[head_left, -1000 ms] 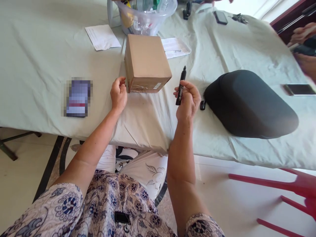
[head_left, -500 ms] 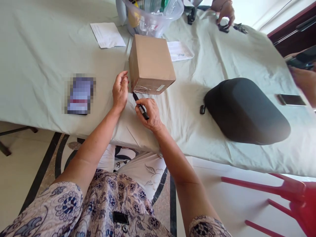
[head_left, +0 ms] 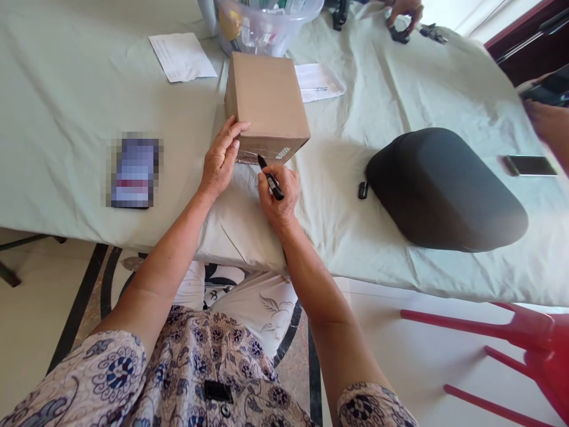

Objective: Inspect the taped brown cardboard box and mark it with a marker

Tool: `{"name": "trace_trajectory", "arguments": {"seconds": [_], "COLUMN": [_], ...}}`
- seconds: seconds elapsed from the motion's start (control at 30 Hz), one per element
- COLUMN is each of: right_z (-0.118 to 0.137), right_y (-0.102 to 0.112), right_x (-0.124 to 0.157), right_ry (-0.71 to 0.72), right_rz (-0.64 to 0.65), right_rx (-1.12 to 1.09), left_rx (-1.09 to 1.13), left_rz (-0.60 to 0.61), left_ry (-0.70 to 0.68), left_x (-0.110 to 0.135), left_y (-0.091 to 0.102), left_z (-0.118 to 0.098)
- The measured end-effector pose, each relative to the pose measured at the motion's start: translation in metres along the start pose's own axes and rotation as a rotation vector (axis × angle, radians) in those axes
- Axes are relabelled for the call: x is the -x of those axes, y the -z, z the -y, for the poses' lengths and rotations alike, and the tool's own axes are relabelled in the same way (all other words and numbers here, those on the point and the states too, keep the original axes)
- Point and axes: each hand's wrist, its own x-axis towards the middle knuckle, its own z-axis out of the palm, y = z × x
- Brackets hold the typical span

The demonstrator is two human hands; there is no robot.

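Reaching over the worktop (head_left: 75, 112), you angle both forearms inward, hands near each other but apart. Your left hand (head_left: 220, 159) is unclenched, fingers extended against the near left corner of the cardboard box (head_left: 269, 95), which stands just beyond both hands. Your right hand (head_left: 282, 196) pinches the black marker (head_left: 272, 184), its tip towards the box's near face; whether it touches cannot be told.
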Motion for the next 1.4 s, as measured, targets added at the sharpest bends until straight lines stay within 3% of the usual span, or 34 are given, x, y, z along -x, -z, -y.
{"name": "trace_trajectory", "arguments": {"seconds": [0.1,0.3,0.4,0.47,0.6,0.73,0.8,0.87,0.93,1.07,1.13,1.27,1.4], "right_z": [0.002,0.011,0.014,0.013,0.006,-0.009,-0.020,-0.033,-0.045,-0.057,-0.055,-0.044,-0.040], "right_y": [0.000,-0.004,-0.002,0.002,0.014,0.032,0.040,0.043,0.042,0.033,0.030,0.029,0.030], "right_x": [0.002,-0.004,-0.004,-0.001,0.001,-0.010,-0.016,-0.017,-0.016,-0.009,-0.007,-0.005,-0.005], "right_ry": [-0.088,-0.070,-0.038,-0.063,-0.137,-0.165,-0.204,-0.307,-0.401,-0.569,-0.639,-0.693,-0.688], "right_rz": [-0.046,0.289,0.285,0.159,-0.250,-0.699,-0.825,-0.778,-0.618,-0.233,-0.115,0.022,0.074], "right_rx": [-0.001,-0.356,-0.422,-0.433,-0.425,-0.345,-0.292,-0.156,-0.010,0.212,0.327,0.442,0.457], "left_rx": [0.018,0.073,0.091,0.096,0.106,0.118,0.069,0.003,-0.043,-0.109,-0.227,-0.643,-1.078], "left_rz": [0.017,0.042,0.035,0.036,0.006,-0.170,-0.309,-0.450,-0.509,-0.361,-0.327,-0.475,-0.371], "left_ry": [-0.021,-0.006,0.010,0.004,-0.011,0.015,0.018,-0.002,-0.030,0.002,0.069,0.234,0.549], "left_x": [-0.002,-0.004,-0.004,-0.003,0.001,0.005,0.006,0.008,0.010,0.020,0.028,0.047,0.061], "left_y": [0.001,0.003,0.002,0.001,0.000,0.002,0.004,0.006,0.010,0.035,0.060,0.127,0.175], "left_z": [0.002,0.003,0.001,0.000,0.003,0.008,0.005,-0.003,-0.016,-0.051,-0.065,-0.075,-0.067]}}
